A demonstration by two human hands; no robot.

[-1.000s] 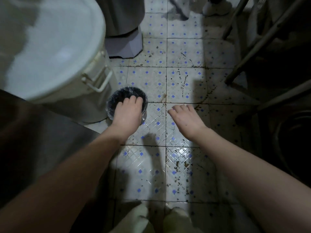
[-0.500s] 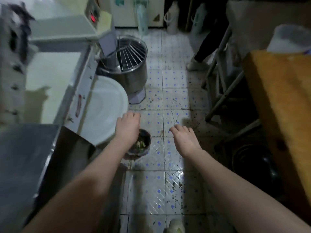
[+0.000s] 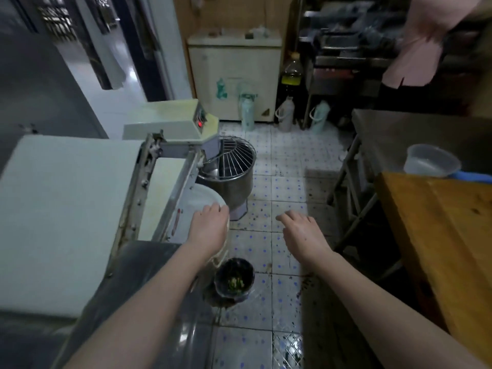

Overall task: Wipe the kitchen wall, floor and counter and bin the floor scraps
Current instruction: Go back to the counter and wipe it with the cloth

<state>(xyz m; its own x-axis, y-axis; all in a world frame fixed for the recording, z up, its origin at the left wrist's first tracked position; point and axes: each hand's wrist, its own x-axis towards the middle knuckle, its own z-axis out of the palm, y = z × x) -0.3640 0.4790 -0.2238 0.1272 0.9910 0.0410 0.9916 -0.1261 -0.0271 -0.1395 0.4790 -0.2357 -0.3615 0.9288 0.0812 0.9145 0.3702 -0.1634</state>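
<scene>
Head has tipped up since 1 s ago. Back then the left hand (image 3: 210, 227) was over the mouth of the bin (image 3: 234, 279); now both hands are higher in view and the bin is below the left wrist, clear of it.

Left arm: stretched forward, palm down, fingers close together and drooping at the tips, nothing in them. The hand overlaps the edge of a white lid (image 3: 202, 198); can't tell if it touches.

Right hand (image 3: 303, 235): level with the left, well apart from it, palm down over the floor (image 3: 287, 187). Fingers are loosely bent and slightly spread, holding nothing.

The bin is black-lined and stands on the tiles just beside the steel unit, with green scraps (image 3: 235, 283) inside. Dark specks (image 3: 306, 283) are on the tiles to its right.

Mixer bowl (image 3: 234, 179) is beyond the lid. Wooden counter (image 3: 439, 235) is on the right, with a plastic tub (image 3: 431, 162) at its far end.
</scene>
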